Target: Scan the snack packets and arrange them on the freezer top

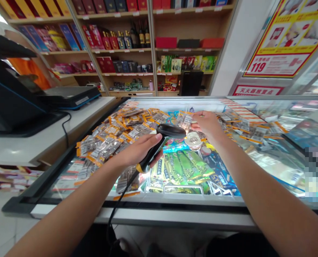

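My left hand is wrapped around the handle of a black barcode scanner. A cable runs down from the handle toward me. Between the fingers of my right hand is a small clear packet with an orange edge and a printed label. The scanner's head points at this packet from close by. To the left, a heap of similar orange-edged packets lies on the glass top of a chest freezer. Under the glass are green ice-cream wrappers and a round white-lidded tub.
More orange-edged packets lie on the right side of the glass. A counter at left bears a black checkout machine and a flat scale. Behind stand shelves of boxes and bottles. A person in orange is at far left.
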A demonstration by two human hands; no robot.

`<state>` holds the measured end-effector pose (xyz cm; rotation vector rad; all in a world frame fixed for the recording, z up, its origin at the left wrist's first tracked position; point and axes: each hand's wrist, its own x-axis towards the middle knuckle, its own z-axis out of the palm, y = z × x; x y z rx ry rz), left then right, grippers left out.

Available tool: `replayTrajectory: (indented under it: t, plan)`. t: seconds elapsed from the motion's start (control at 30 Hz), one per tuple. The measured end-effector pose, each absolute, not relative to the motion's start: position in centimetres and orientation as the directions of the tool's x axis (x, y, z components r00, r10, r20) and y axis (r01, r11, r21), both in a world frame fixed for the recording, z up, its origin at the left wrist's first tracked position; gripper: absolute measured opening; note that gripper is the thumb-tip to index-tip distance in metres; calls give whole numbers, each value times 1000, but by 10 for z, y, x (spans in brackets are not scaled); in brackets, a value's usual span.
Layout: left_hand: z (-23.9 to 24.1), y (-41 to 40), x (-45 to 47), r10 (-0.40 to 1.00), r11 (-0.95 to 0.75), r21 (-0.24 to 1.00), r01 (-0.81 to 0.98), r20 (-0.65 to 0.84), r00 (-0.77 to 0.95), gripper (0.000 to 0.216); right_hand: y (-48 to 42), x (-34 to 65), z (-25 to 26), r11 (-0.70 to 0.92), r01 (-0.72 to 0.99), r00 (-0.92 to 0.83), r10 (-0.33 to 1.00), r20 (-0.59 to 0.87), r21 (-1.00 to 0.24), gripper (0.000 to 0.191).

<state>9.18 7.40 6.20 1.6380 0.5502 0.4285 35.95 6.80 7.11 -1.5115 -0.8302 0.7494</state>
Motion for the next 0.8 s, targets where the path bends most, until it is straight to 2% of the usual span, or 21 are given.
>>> replayTrajectory:
  t: [0.17,0.27,0.33,0.4,0.5,0.57,0.67,0.73,0.8]
  plan:
    - [63,70,94,594,-70,992,105,-43,803,53,73,367,69,-44,124,542,840,30,-991,7]
    - [65,72,94,625,-49,997,54,-12,781,58,74,386,69,-48,370,599,776,199,-928,8]
    - [67,76,93,680,-28,1000,-1,20,733,60,71,404,70,-78,598,592,714,373,-798,17]
    - [70,82,92,765,6,998,-64,36,643,59,64,420,72,-153,776,539,665,518,-611,23]
    - [74,95,90,893,54,982,-183,35,448,54,55,431,75,-294,883,468,589,659,-365,35]
    - [76,102,87,942,60,962,-266,34,335,51,54,421,74,-249,920,393,571,721,-304,42]
    - [80,106,83,964,60,936,-346,36,265,49,71,386,64,34,932,247,669,701,-361,39]
    - [82,105,82,966,62,925,-374,39,256,49,95,359,49,189,854,162,789,592,-485,38]
    - [82,103,82,963,66,921,-384,42,265,50,123,337,32,221,785,116,865,488,-579,40]
